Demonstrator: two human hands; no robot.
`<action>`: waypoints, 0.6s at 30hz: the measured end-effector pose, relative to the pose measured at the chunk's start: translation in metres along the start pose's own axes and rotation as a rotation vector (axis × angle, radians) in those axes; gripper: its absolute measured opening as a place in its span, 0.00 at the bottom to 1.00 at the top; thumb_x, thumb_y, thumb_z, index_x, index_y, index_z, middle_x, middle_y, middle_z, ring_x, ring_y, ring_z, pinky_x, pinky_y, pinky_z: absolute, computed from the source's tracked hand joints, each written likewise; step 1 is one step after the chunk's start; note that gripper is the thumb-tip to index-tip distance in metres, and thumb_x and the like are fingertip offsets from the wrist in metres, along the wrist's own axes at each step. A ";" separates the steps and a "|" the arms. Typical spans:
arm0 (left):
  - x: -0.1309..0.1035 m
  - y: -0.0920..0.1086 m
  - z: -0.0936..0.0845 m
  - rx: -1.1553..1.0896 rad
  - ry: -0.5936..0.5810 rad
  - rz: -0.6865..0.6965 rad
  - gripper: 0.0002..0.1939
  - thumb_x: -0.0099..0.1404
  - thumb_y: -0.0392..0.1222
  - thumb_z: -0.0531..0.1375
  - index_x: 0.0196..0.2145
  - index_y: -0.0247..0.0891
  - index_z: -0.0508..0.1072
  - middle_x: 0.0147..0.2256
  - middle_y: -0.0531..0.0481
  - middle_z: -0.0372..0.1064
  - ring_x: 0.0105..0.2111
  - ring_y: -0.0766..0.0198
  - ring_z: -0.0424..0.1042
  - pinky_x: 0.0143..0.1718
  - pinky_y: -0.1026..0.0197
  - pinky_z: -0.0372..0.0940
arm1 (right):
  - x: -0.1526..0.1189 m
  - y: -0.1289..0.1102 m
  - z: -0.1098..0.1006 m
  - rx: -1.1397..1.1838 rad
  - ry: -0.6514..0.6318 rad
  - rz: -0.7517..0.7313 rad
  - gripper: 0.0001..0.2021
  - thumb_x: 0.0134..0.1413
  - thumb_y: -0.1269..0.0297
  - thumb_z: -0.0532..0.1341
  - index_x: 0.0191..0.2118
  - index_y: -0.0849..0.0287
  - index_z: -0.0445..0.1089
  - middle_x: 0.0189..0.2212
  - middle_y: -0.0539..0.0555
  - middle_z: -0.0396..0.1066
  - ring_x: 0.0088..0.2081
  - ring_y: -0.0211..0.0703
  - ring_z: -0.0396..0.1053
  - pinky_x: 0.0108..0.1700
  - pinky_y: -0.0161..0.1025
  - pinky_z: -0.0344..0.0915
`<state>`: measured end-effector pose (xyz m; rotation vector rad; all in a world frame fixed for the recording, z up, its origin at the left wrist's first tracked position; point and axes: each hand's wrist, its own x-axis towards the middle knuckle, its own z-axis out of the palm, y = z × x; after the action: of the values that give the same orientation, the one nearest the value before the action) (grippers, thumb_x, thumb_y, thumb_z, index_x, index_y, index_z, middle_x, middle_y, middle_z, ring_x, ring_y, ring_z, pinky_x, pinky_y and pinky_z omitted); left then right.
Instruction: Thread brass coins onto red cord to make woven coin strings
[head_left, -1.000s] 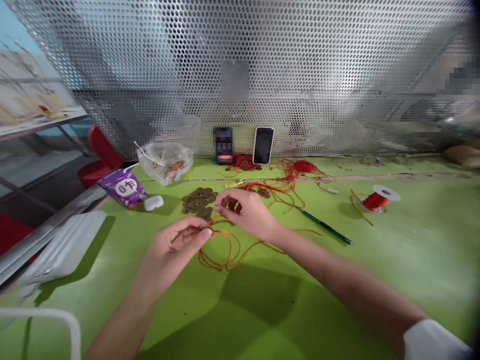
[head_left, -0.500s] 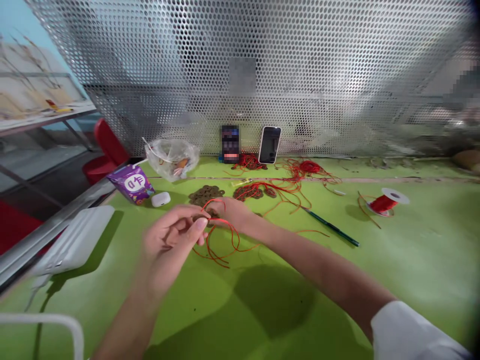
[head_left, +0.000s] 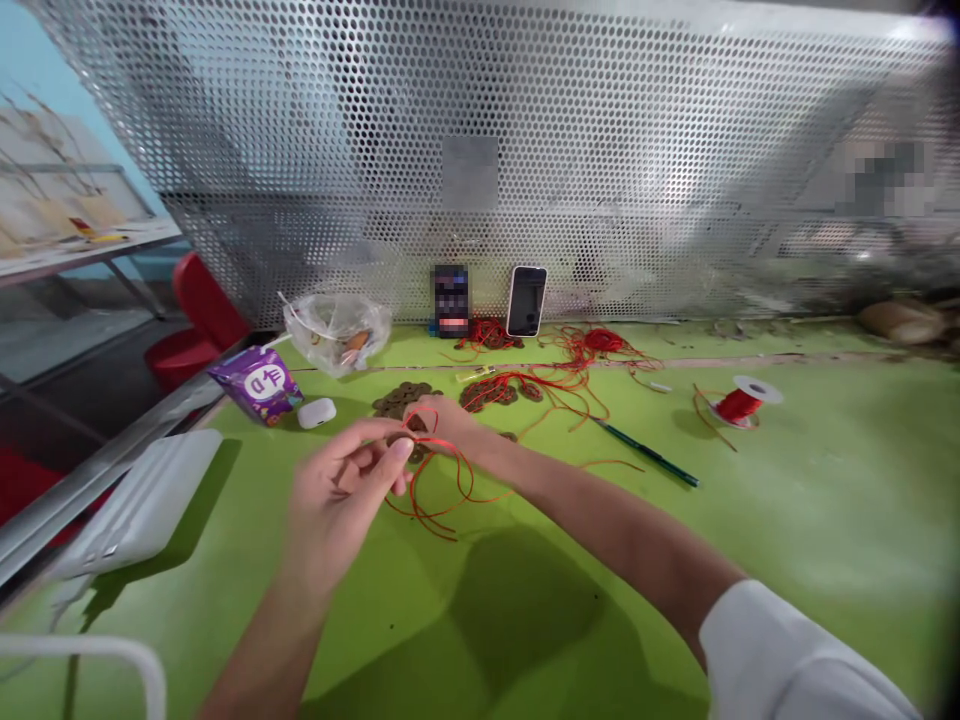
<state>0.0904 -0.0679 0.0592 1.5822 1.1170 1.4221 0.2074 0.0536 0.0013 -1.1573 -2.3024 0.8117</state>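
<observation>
My left hand (head_left: 349, 480) pinches a red cord (head_left: 466, 478) between thumb and forefinger. Brown, round coins (head_left: 417, 454) sit right at those fingertips, and whether they hang on the cord I cannot tell. The cord loops above the fingers, and its loose ends curl down over the green table. Beyond it, my right hand (head_left: 444, 424) reaches to a pile of brown coins (head_left: 405, 398); its fingers are mostly hidden. To its right lie more coins tied with red cord (head_left: 489, 394).
A green pen (head_left: 652, 455) and a spool of red cord (head_left: 739, 405) lie to the right. Two phones (head_left: 526, 302) lean against the perforated metal panel. On the left are a purple packet (head_left: 255, 385), a white earbud case (head_left: 316, 412), a clear plastic bag (head_left: 337, 330) and a white power strip (head_left: 142, 505).
The view has shifted slightly, so the things on the table appear further left and lower. My right hand has moved slightly, showing more coins near my left fingertips. My left hand keeps its pinch.
</observation>
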 end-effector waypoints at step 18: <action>-0.011 0.015 0.021 0.044 -0.042 0.026 0.02 0.57 0.39 0.62 0.29 0.43 0.76 0.31 0.54 0.70 0.24 0.69 0.67 0.23 0.72 0.64 | -0.102 0.022 -0.073 0.817 0.272 0.188 0.16 0.54 0.67 0.62 0.49 0.64 0.71 0.38 0.56 0.77 0.40 0.40 0.76 0.47 0.40 0.72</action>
<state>0.1134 -0.0827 0.0667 1.6551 1.1137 1.3830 0.3207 0.0026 0.0283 -1.0060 -1.4109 1.3850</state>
